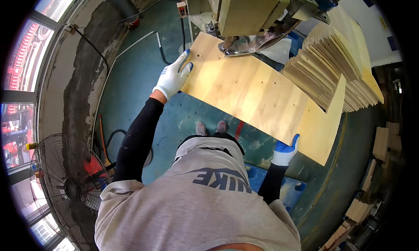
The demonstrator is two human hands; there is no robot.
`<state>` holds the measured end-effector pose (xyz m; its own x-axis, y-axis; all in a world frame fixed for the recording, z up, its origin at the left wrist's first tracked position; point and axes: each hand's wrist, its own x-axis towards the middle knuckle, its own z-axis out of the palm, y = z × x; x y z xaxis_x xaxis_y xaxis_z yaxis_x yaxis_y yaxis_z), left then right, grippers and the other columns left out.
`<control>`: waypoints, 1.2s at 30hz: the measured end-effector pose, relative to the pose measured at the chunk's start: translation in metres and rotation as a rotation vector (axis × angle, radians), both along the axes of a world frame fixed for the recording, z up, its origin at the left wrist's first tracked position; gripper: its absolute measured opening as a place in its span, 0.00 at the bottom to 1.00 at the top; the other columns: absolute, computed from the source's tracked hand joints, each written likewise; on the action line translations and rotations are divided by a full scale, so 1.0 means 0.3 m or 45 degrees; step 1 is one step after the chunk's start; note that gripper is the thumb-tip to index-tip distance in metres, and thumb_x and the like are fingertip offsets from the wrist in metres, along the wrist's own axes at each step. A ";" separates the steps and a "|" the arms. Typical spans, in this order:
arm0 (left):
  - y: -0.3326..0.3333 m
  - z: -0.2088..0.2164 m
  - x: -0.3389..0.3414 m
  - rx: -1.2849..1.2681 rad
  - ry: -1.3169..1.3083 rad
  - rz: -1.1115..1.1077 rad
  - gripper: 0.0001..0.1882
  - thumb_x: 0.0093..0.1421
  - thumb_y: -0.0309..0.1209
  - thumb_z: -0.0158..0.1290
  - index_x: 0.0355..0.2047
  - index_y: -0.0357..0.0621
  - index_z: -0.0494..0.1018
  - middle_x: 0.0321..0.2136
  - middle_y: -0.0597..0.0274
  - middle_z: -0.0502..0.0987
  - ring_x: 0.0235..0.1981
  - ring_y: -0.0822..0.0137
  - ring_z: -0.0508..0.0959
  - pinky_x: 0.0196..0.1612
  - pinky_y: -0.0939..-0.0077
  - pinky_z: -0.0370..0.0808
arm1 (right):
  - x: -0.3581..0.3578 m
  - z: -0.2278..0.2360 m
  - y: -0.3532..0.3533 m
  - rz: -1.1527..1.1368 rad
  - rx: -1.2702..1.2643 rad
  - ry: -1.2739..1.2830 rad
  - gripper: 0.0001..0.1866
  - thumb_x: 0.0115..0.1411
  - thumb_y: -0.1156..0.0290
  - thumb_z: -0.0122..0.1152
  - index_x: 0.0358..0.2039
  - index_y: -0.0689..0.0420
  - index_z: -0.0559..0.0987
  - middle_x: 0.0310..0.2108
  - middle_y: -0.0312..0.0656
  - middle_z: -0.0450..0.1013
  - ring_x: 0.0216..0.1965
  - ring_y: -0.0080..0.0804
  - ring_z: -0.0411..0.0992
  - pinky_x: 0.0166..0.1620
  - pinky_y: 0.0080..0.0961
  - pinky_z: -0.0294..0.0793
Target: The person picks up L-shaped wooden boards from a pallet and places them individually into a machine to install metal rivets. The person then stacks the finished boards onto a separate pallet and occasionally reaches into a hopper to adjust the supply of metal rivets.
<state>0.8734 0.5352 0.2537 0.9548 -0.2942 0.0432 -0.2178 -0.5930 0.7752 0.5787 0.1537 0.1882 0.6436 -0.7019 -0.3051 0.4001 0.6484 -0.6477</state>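
A long, pale wooden board (248, 91) spans both my hands at a slant, and its right end has an angular notch and a pointed tip. My left hand (173, 75), in a white glove with blue fingertips, grips the board's left end, with fingers on its top face. At the near edge toward the right, my right hand (286, 151) holds the board with its blue-palmed glove; the fingers beneath are hidden. The far left part of the board lies under the metal guard (244, 48) of a cream-green machine (248, 13). What touches the wood there is hidden.
A tall stack of similar boards (325, 61) stands at the far right, close to the held board. A caged floor fan (70, 185) is at my left, near windows. Cut wood pieces (360, 209) lie along the right. A blue pallet (292, 190) rests on the green floor.
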 end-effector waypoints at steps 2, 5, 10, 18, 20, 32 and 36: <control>0.001 0.022 -0.002 0.064 0.062 -0.007 0.30 0.69 0.40 0.51 0.69 0.47 0.62 0.59 0.43 0.73 0.60 0.45 0.73 0.60 0.68 0.70 | -0.017 -0.007 0.013 0.024 0.019 -0.022 0.27 0.73 0.60 0.52 0.66 0.62 0.66 0.66 0.48 0.66 0.65 0.42 0.66 0.67 0.44 0.67; 0.013 0.029 -0.026 0.020 0.138 -0.011 0.29 0.69 0.39 0.51 0.69 0.48 0.62 0.58 0.44 0.74 0.59 0.45 0.73 0.60 0.69 0.70 | -0.033 -0.002 0.030 -0.019 -0.081 -0.025 0.26 0.72 0.61 0.52 0.65 0.62 0.66 0.65 0.48 0.66 0.65 0.43 0.66 0.67 0.44 0.67; 0.018 -0.028 0.000 -0.067 0.048 -0.019 0.29 0.69 0.38 0.51 0.69 0.47 0.62 0.61 0.46 0.72 0.62 0.48 0.71 0.62 0.71 0.68 | -0.005 -0.008 0.049 -0.040 0.062 -0.033 0.26 0.72 0.61 0.53 0.65 0.61 0.67 0.65 0.47 0.67 0.64 0.43 0.67 0.66 0.44 0.67; 0.001 -0.031 0.028 -0.080 0.122 -0.025 0.30 0.69 0.40 0.50 0.69 0.45 0.61 0.62 0.45 0.70 0.64 0.49 0.69 0.63 0.69 0.67 | 0.038 -0.047 -0.038 -0.004 0.033 -0.019 0.25 0.71 0.61 0.54 0.63 0.62 0.69 0.63 0.47 0.69 0.63 0.41 0.69 0.65 0.43 0.69; 0.004 -0.034 0.029 -0.073 0.152 -0.012 0.29 0.70 0.39 0.50 0.68 0.45 0.62 0.61 0.44 0.71 0.62 0.48 0.71 0.62 0.68 0.68 | 0.030 -0.043 -0.047 -0.015 0.044 0.007 0.25 0.72 0.61 0.53 0.63 0.62 0.69 0.63 0.47 0.69 0.63 0.41 0.69 0.66 0.43 0.68; 0.078 -0.106 -0.073 -0.364 0.381 0.282 0.20 0.74 0.41 0.43 0.32 0.37 0.71 0.16 0.65 0.67 0.14 0.73 0.71 0.18 0.73 0.68 | 0.060 0.025 0.079 -0.175 -0.138 0.095 0.28 0.74 0.56 0.47 0.67 0.61 0.65 0.67 0.47 0.65 0.66 0.43 0.64 0.69 0.47 0.61; 0.068 -0.126 -0.079 -0.387 0.331 0.337 0.20 0.73 0.41 0.44 0.30 0.36 0.70 0.17 0.64 0.67 0.15 0.72 0.68 0.20 0.70 0.67 | 0.036 0.012 0.034 -0.053 -0.077 0.012 0.29 0.74 0.56 0.46 0.67 0.61 0.65 0.67 0.46 0.64 0.67 0.44 0.63 0.69 0.46 0.60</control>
<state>0.8498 0.5557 0.2158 0.9857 -0.0509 -0.1605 0.1341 -0.3396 0.9309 0.5896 0.1637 0.1919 0.6109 -0.7454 -0.2668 0.4196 0.5907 -0.6892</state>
